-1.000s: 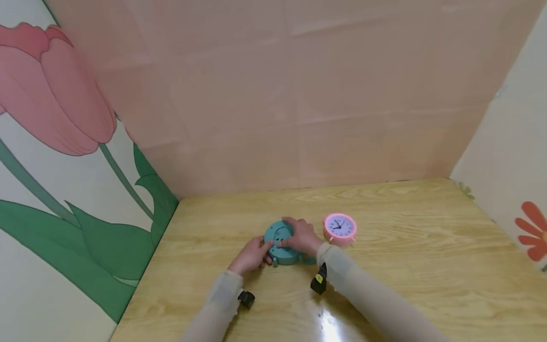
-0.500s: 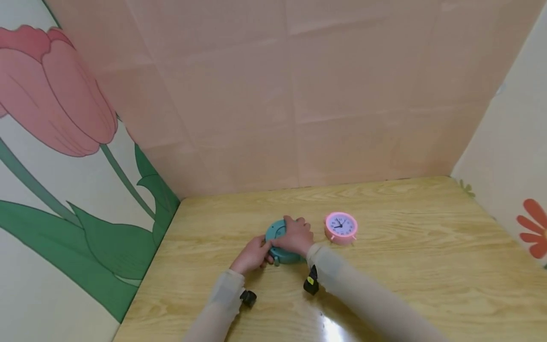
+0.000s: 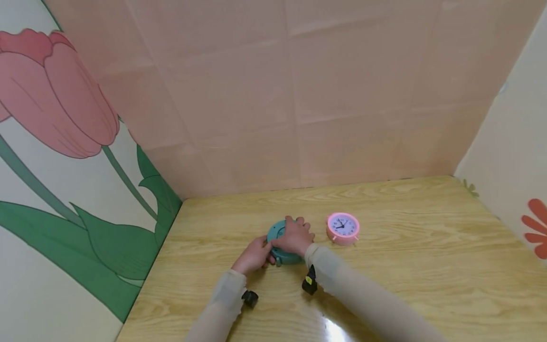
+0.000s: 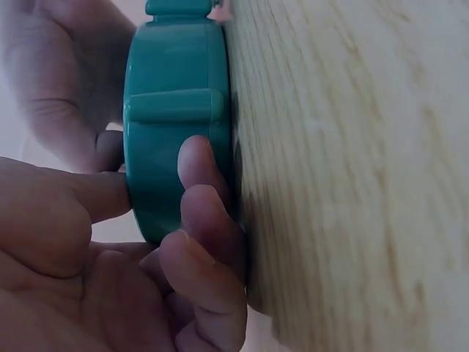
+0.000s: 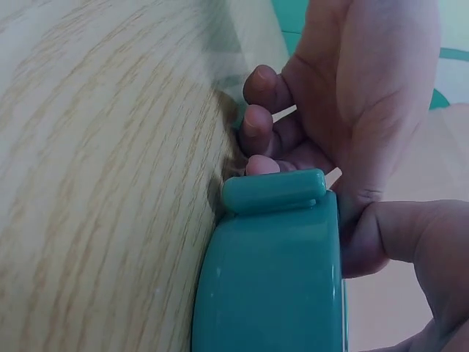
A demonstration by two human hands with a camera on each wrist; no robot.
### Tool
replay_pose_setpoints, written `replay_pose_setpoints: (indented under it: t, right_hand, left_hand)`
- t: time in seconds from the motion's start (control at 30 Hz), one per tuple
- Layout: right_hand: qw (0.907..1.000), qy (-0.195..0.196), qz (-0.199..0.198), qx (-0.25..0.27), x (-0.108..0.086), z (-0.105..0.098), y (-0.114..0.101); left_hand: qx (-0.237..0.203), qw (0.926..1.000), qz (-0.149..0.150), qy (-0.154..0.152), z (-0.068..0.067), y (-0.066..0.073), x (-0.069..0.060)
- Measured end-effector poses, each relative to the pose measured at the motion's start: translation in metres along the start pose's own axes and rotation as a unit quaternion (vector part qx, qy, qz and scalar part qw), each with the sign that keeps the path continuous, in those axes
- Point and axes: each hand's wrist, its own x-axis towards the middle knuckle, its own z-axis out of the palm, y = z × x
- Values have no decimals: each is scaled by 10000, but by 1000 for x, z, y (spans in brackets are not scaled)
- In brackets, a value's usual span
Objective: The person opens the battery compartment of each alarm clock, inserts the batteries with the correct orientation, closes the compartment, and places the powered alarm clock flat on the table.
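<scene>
With twelve o'clock at the far wall, the teal alarm clock (image 3: 288,259) lay on the wood-grain table (image 3: 406,266) under your two hands, its dial out of sight and presumably facing down. Your left hand (image 3: 253,254) pinched it at about eight o'clock, thumb on the upper side and fingers bent against the side wall. Your right hand (image 3: 295,236) covered the upper side from about one to four o'clock, its thumb pressed down there, meeting the left one; whether its fingers hooked over the rim, you could not tell from any view. A pink alarm clock (image 3: 343,228) stood apart toward two-thirty, dial up. The teal case looked like hard, glossy plastic, so it was likely light and stiff, apt to slide under smooth fingertips and to skid if you pushed sideways. Any dial cover underneath was probably the fragile part, best kept from scraping or knocking. The deep side wall gave you the soundest hold, at nine and three o'clock, with thumbs on top. The stubby foot (image 5: 275,192) near six-thirty looked too small to lift by, and levering on it would probably have strained it.
</scene>
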Motion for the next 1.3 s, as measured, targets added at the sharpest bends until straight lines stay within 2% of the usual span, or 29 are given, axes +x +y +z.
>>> replay_pose_setpoints:
  t: [0.27,0.53,0.77,0.9,1.1,1.3]
  right_hand:
    - [9998,-40,-83,176,2,-2,5]
    - [9940,-567,-275,899,9,-19,26]
    - [9946,-466,-369,847,7,-18,26]
    - [9942,-573,-413,812,8,-15,32]
    - [9889,-915,-521,1050,13,-17,39]
    - [9796,-1181,-749,1446,11,-36,44]
  left_hand:
    - [-97,10000,1,17,1,1,-1]
    - [-155,9999,73,1,0,2,1]
    - [-122,9999,26,25,-2,3,1]
    - [-80,10000,37,9,1,-2,1]
    - [-49,10000,-15,-19,2,-3,0]
    - [98,9998,-146,85,1,5,-2]
